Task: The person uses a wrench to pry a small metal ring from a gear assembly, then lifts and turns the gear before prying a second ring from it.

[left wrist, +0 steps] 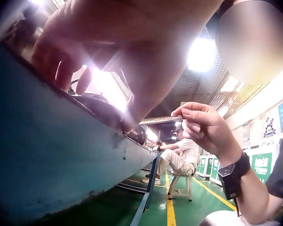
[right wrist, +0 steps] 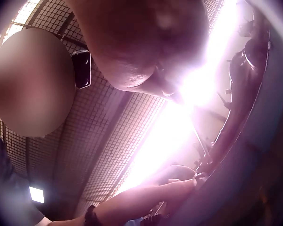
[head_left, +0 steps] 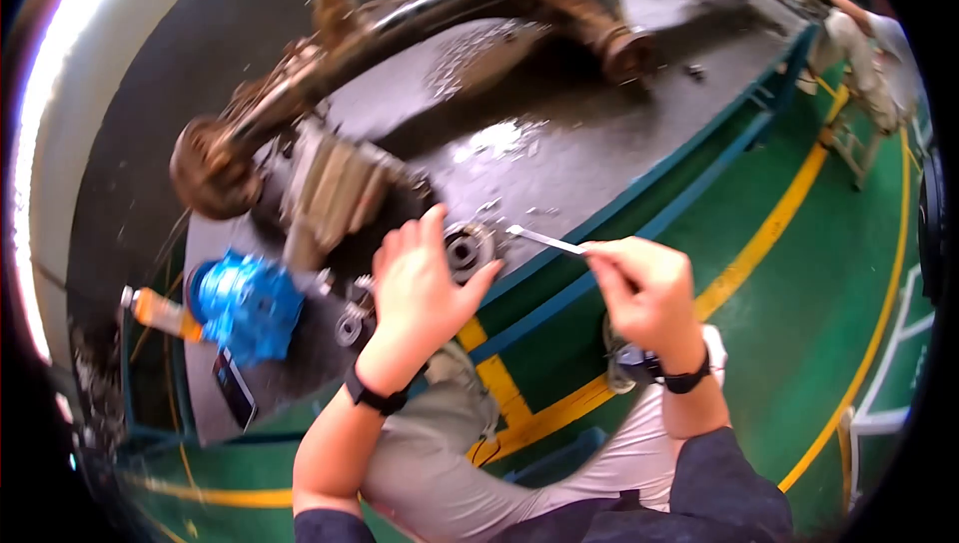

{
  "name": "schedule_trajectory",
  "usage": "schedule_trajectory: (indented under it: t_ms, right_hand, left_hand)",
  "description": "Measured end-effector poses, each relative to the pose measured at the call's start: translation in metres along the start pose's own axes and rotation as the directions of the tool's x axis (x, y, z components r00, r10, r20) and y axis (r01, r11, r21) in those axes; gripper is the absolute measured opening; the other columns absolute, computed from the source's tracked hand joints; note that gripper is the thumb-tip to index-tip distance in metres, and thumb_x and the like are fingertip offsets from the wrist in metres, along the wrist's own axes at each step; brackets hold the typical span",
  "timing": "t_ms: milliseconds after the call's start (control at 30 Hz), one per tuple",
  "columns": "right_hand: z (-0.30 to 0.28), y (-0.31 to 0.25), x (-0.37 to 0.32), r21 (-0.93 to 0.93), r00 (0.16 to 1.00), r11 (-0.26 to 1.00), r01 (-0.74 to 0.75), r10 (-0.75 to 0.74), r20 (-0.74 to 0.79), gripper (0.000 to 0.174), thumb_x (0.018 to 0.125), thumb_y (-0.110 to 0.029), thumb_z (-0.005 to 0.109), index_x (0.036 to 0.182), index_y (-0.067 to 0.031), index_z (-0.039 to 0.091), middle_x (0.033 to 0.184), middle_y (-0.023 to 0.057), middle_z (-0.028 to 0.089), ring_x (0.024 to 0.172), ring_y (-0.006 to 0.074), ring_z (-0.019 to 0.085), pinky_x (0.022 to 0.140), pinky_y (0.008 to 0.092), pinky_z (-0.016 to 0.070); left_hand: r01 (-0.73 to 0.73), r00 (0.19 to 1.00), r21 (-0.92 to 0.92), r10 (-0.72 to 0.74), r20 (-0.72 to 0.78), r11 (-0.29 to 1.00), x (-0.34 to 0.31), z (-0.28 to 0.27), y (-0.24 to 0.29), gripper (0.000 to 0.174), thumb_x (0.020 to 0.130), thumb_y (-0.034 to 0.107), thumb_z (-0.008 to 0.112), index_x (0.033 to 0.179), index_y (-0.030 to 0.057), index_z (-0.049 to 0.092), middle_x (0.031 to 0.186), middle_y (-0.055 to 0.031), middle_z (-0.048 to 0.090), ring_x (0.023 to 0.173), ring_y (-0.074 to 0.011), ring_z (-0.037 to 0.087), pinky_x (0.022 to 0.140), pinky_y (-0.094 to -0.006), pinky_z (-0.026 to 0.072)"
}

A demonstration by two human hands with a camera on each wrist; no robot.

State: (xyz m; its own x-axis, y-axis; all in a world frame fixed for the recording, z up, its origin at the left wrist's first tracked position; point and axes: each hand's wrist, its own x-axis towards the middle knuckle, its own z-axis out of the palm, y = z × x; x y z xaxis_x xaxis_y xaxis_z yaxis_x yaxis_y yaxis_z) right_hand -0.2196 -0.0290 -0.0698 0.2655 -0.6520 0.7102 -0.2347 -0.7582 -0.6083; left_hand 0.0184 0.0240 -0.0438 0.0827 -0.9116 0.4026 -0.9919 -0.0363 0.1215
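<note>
In the head view my right hand (head_left: 647, 293) pinches one end of a slim silver wrench (head_left: 547, 240) between thumb and fingers. The wrench's far end points left, close to a round metal part (head_left: 465, 249) with a dark hole in its middle, at the table's near edge. My left hand (head_left: 415, 278) is beside that part, fingers extended and thumb spread around its near side. In the left wrist view the left fingertips (left wrist: 127, 123) reach down at the table edge, and the right hand (left wrist: 207, 125) shows holding the wrench. Glare hides most of the wrench in the right wrist view.
A long rusty axle assembly (head_left: 400, 28) lies across the dark table (head_left: 589, 158). Small metal parts (head_left: 350, 326), a blue plastic-wrapped object (head_left: 250, 303), an orange-labelled bottle (head_left: 165, 313) and a phone (head_left: 234, 390) are at left. Another person (head_left: 869, 58) sits farther along the table.
</note>
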Motion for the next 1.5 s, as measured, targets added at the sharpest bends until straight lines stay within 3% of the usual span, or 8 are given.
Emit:
schedule_trajectory:
  t_ms: [67, 167, 300, 533, 667, 900, 1000, 1500]
  right_hand:
    - [0.001, -0.003, 0.002, 0.008, 0.999, 1.000, -0.028, 0.028, 0.027, 0.010, 0.086, 0.005, 0.069, 0.095, 0.0013, 0.071, 0.072, 0.0140, 0.064, 0.058, 0.0274, 0.060, 0.054, 0.0330, 0.0468]
    - [0.001, -0.006, 0.002, 0.022, 0.999, 0.999, -0.046, 0.046, 0.019, 0.010, 0.087, 0.005, 0.068, 0.096, 0.0020, 0.071, 0.075, 0.0142, 0.066, 0.058, 0.0262, 0.060, 0.054, 0.0312, 0.0464]
    - [0.011, -0.003, 0.000, 0.090, 0.997, 0.994, -0.069, 0.071, -0.024, 0.011, 0.088, 0.005, 0.069, 0.098, 0.0020, 0.071, 0.076, 0.0134, 0.067, 0.058, 0.0233, 0.059, 0.053, 0.0297, 0.0461]
    - [0.033, 0.002, -0.003, 0.087, 0.999, 0.996, -0.022, 0.024, -0.029, 0.015, 0.087, 0.005, 0.070, 0.102, 0.0004, 0.071, 0.075, 0.0119, 0.065, 0.058, 0.0240, 0.058, 0.054, 0.0314, 0.0460]
    - [0.037, 0.003, -0.003, 0.016, 1.000, 1.000, 0.015, -0.015, 0.007, 0.019, 0.086, 0.004, 0.072, 0.104, -0.0005, 0.071, 0.072, 0.0116, 0.062, 0.059, 0.0256, 0.057, 0.055, 0.0330, 0.0463]
    - [0.043, 0.007, -0.001, -0.026, 0.998, 0.998, 0.063, -0.063, 0.025, 0.022, 0.085, 0.004, 0.073, 0.106, -0.0017, 0.071, 0.072, 0.0110, 0.060, 0.061, 0.0271, 0.056, 0.056, 0.0348, 0.0468]
    - [0.040, 0.005, -0.001, -0.071, 0.997, 0.995, 0.072, -0.070, 0.032, 0.022, 0.084, 0.003, 0.074, 0.106, -0.0020, 0.072, 0.072, 0.0107, 0.060, 0.061, 0.0270, 0.057, 0.056, 0.0349, 0.0468]
    - [0.039, 0.005, -0.001, -0.104, 0.997, 0.992, 0.077, -0.077, 0.005, 0.020, 0.083, 0.004, 0.074, 0.103, -0.0004, 0.072, 0.075, 0.0114, 0.062, 0.062, 0.0259, 0.058, 0.057, 0.0340, 0.0474]
  left_hand:
    - [0.040, 0.996, 0.056, -0.044, 0.076, 0.998, 0.000, -0.004, -0.001, 0.080, 0.074, 0.035, 0.086, 0.137, 0.0040, 0.049, 0.111, -0.0155, 0.062, 0.106, -0.0358, 0.056, 0.092, -0.0454, 0.0457]
    - [-0.039, 0.993, -0.212, 0.061, 0.100, 0.977, 0.002, -0.012, -0.011, 0.086, 0.072, 0.028, 0.088, 0.144, 0.0058, 0.046, 0.116, -0.0158, 0.064, 0.112, -0.0357, 0.056, 0.098, -0.0442, 0.0456]
    - [0.002, 0.987, -0.322, 0.049, 0.150, 0.947, 0.003, -0.012, -0.015, 0.088, 0.071, 0.016, 0.088, 0.147, 0.0090, 0.044, 0.123, -0.0174, 0.066, 0.118, -0.0342, 0.056, 0.104, -0.0421, 0.0448]
    - [0.053, 0.993, -0.166, -0.035, 0.110, 0.985, 0.003, -0.002, -0.010, 0.091, 0.068, 0.028, 0.091, 0.144, 0.0074, 0.046, 0.117, -0.0165, 0.067, 0.112, -0.0351, 0.057, 0.098, -0.0421, 0.0471]
    - [-0.019, 0.996, -0.232, 0.038, 0.076, 0.973, 0.002, -0.010, -0.014, 0.097, 0.068, 0.035, 0.090, 0.146, 0.0021, 0.043, 0.123, -0.0167, 0.063, 0.111, -0.0358, 0.055, 0.100, -0.0432, 0.0458]
    - [0.087, 0.983, -0.396, -0.016, 0.181, 0.914, 0.003, -0.008, -0.021, 0.105, 0.063, 0.012, 0.090, 0.153, 0.0127, 0.035, 0.123, -0.0130, 0.067, 0.116, -0.0321, 0.057, 0.104, -0.0414, 0.0452]
    - [0.090, 0.981, -0.432, -0.005, 0.194, 0.897, 0.002, -0.006, -0.023, 0.101, 0.067, 0.013, 0.088, 0.152, 0.0102, 0.033, 0.120, -0.0179, 0.066, 0.115, -0.0364, 0.056, 0.102, -0.0419, 0.0446]
    - [0.158, 0.978, -0.471, -0.070, 0.199, 0.868, 0.002, -0.007, -0.025, 0.105, 0.065, 0.013, 0.090, 0.152, 0.0089, 0.031, 0.122, -0.0174, 0.066, 0.118, -0.0380, 0.055, 0.106, -0.0441, 0.0431]
